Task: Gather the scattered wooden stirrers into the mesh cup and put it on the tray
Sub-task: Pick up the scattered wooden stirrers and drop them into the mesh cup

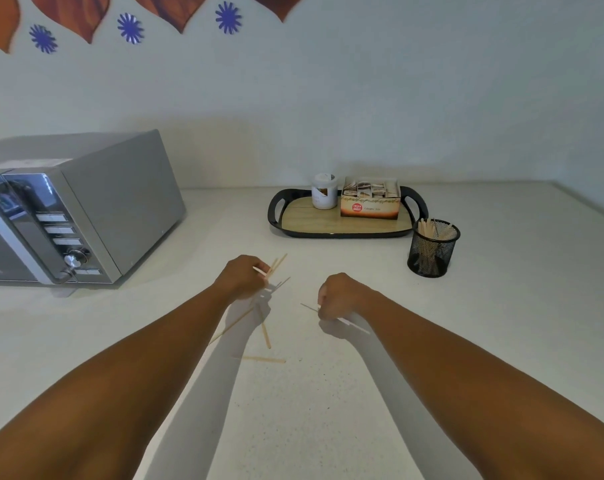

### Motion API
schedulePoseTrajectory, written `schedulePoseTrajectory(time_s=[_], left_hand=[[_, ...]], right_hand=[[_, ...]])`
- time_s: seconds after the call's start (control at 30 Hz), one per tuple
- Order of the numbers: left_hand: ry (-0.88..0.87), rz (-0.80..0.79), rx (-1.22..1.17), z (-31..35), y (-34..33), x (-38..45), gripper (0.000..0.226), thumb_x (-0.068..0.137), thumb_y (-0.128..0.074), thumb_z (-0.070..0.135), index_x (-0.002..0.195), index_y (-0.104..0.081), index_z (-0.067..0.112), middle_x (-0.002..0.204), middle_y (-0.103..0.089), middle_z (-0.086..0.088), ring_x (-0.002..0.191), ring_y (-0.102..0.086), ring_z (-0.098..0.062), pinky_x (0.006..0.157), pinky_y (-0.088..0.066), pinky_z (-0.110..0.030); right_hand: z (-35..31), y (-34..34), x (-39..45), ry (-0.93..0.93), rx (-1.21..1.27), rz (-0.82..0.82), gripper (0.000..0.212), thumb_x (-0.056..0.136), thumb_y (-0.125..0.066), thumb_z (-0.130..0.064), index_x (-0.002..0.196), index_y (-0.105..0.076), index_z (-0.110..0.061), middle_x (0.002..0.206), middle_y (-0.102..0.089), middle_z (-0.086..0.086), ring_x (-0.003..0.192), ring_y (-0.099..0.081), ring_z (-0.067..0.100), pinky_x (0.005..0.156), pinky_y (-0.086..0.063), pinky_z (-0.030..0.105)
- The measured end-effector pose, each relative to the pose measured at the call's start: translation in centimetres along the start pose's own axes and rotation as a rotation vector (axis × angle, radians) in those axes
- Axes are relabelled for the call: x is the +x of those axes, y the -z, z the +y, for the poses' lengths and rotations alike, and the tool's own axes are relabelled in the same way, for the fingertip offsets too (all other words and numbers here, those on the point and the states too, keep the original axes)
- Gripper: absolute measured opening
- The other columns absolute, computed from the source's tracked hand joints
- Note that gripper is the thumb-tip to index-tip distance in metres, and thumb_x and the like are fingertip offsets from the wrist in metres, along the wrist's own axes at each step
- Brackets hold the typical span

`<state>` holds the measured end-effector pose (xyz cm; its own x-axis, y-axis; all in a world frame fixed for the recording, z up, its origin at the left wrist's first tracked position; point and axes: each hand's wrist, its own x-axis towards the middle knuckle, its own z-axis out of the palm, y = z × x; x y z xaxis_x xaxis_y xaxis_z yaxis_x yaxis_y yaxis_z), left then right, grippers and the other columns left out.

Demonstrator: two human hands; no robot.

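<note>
**Head view: both hands full, cup off to my right**

On the far left stands the microwave [68,216]. My left hand [241,277] is curled round a small bunch of wooden stirrers [276,266], their tips fanning up and to the right. Loose stirrers [266,336] lie on the counter [328,410] just below that hand, at mixed angles. My right hand [338,296] is closed on a single stirrer [354,325], which sticks out both sides of the fist. The tray [342,230] sits farther back, and the mesh cup [432,249] stands just beside its right corner, upright, already holding stirrers. The cup lies forward and right of both hands, so my right hand is the nearer one.
</note>
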<state>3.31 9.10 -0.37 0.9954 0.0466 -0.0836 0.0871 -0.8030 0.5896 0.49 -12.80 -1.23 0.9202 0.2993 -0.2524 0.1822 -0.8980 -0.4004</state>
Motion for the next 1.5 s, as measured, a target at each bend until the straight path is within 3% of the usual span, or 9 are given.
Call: schedulePoseTrajectory(time_s=[0.13,0.23,0.43,0.57,0.7,0.87,1.2,1.33,1.5], left_hand=[[-0.011,-0.075,-0.096,2.6,-0.7,0.6,0.015,0.089,-0.068,0.007,0.099,-0.073,0.019,0.093,-0.065,0.006,0.081,-0.060,-0.008,0.062,-0.046,-0.018],[-0.001,-0.129,-0.142,4.2,-1.5,1.1,0.013,0.089,-0.071,0.009,0.094,-0.075,0.020,0.097,-0.069,0.004,0.090,-0.064,-0.012,0.075,-0.054,-0.023],[-0.052,-0.168,-0.217,7.3,-3.1,1.9,0.014,0.090,-0.071,0.009,0.084,-0.075,0.022,0.107,-0.074,0.001,0.101,-0.067,-0.017,0.093,-0.056,-0.032],[-0.095,-0.187,-0.187,9.6,-4.0,2.1,0.012,0.092,-0.070,0.011,0.096,-0.078,0.017,0.099,-0.073,0.005,0.090,-0.066,-0.013,0.072,-0.053,-0.020],[-0.135,-0.218,-0.142,11.4,-4.7,2.3,0.014,0.092,-0.069,0.011,0.100,-0.078,0.017,0.089,-0.070,0.005,0.084,-0.063,-0.014,0.067,-0.049,-0.022],[-0.175,-0.237,-0.134,13.1,-5.6,2.7,0.013,0.093,-0.069,0.013,0.097,-0.078,0.022,0.090,-0.071,0.002,0.082,-0.062,-0.015,0.063,-0.048,-0.022],[-0.241,-0.266,-0.126,17.2,-7.2,3.2,0.019,0.096,-0.065,0.011,0.109,-0.076,0.018,0.093,-0.068,0.004,0.074,-0.056,-0.010,0.058,-0.042,-0.018],[-0.297,-0.273,-0.146,19.3,-7.7,3.6,0.014,0.095,-0.064,0.014,0.098,-0.076,0.021,0.079,-0.065,0.004,0.074,-0.054,-0.012,0.061,-0.043,-0.022],[-0.369,-0.237,-0.186,22.0,-8.5,4.0,0.011,0.096,-0.064,0.018,0.097,-0.075,0.018,0.072,-0.061,0.007,0.063,-0.048,-0.008,0.053,-0.037,-0.019]], right_hand=[[0.8,2.0,-0.1,0.002,0.032,0.084,0.023,0.080,-0.062,-0.010,0.099,-0.074,-0.008,0.109,-0.069,0.003,0.101,-0.064,0.018,0.081,-0.053,0.027],[1.4,3.3,-0.2,-0.017,0.084,0.155,0.024,0.083,-0.060,-0.011,0.102,-0.073,-0.004,0.108,-0.070,0.008,0.103,-0.063,0.021,0.089,-0.052,0.030],[3.3,5.4,-0.7,-0.076,0.359,0.340,0.022,0.081,-0.065,-0.008,0.101,-0.074,-0.006,0.105,-0.070,0.005,0.102,-0.063,0.021,0.083,-0.050,0.028],[4.2,6.7,-1.0,-0.083,0.453,0.442,0.041,0.083,-0.062,-0.007,0.123,-0.066,-0.014,0.110,-0.067,0.001,0.102,-0.063,0.021,0.087,-0.051,0.030],[4.8,7.6,-1.2,-0.042,0.454,0.498,0.047,0.087,-0.061,-0.006,0.134,-0.058,-0.014,0.106,-0.067,0.008,0.092,-0.060,0.019,0.086,-0.051,0.033],[6.0,8.1,-1.6,-0.062,0.454,0.540,0.046,0.088,-0.061,-0.007,0.133,-0.059,-0.015,0.089,-0.064,-0.001,0.074,-0.054,0.011,0.065,-0.043,0.021],[7.9,9.8,-2.7,-0.111,0.420,0.643,0.033,0.088,-0.060,-0.005,0.119,-0.067,-0.003,0.092,-0.071,0.012,0.076,-0.058,0.019,0.075,-0.052,0.035],[9.0,11.0,-2.8,-0.097,0.432,0.655,0.028,0.084,-0.066,-0.007,0.112,-0.074,-0.011,0.071,-0.062,-0.005,0.060,-0.050,0.008,0.057,-0.042,0.020],[10.2,12.3,-3.1,-0.108,0.462,0.728,0.030,0.086,-0.066,-0.011,0.114,-0.073,-0.019,0.083,-0.070,-0.007,0.072,-0.057,0.010,0.057,-0.040,0.015]])
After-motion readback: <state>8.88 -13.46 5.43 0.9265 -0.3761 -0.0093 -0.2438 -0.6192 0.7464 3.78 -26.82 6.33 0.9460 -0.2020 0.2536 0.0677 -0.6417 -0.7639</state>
